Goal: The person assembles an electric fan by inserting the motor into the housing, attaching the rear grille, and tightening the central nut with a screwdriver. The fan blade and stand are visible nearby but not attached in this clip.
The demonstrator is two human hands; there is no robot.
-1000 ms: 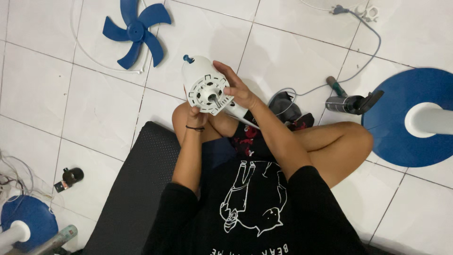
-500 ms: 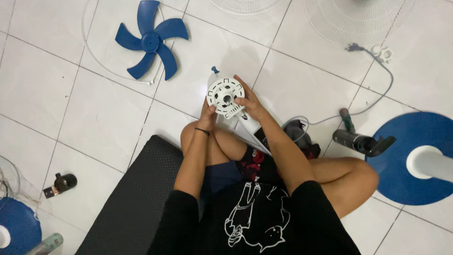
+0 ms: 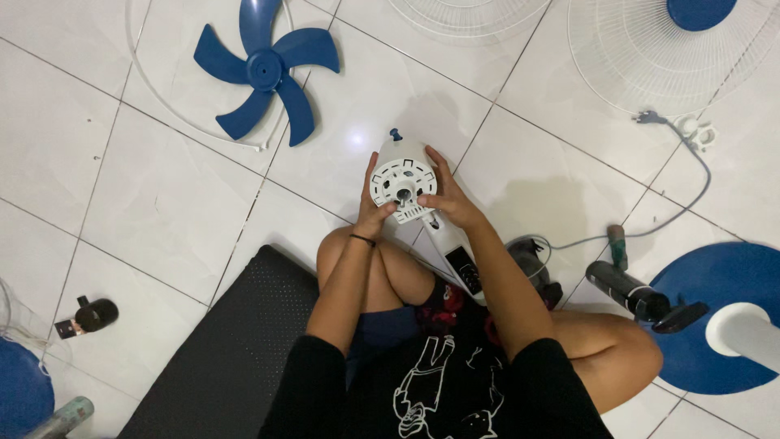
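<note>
Two hands are seen closed around one white fan motor housing (image 3: 404, 175), which is held above the tiled floor (image 3: 162, 211), just past the bent knees of the seated person. The left hand (image 3: 374, 213) is applied to the lower left rim of the housing's round slotted face, its grip clenched on the housing. The right hand (image 3: 451, 199) is wrapped over the right side, thumb laid on the face, its grip likewise clenched on the housing. The face is turned up toward the camera, with the metal shaft (image 3: 404, 193) visible at its centre. A small blue knob (image 3: 396, 134) is noted on the far end of the housing. A white neck section with a dark control panel (image 3: 465, 268) is seen running from the housing back toward the lap.

A blue fan blade (image 3: 266, 69) is recorded lying flat on the floor toward the far left, inside a thin white ring (image 3: 146, 85). White wire grilles (image 3: 634, 57) are seen at the far right edge of the floor. A grey power cord (image 3: 691, 187) is traced from near the grille to the right knee. A blue round fan base (image 3: 715, 325) with a white pole is noted at the right edge, and a dark power screwdriver (image 3: 638, 297) lies just beside it. A black perforated mat (image 3: 236, 349) is sat upon.
</note>
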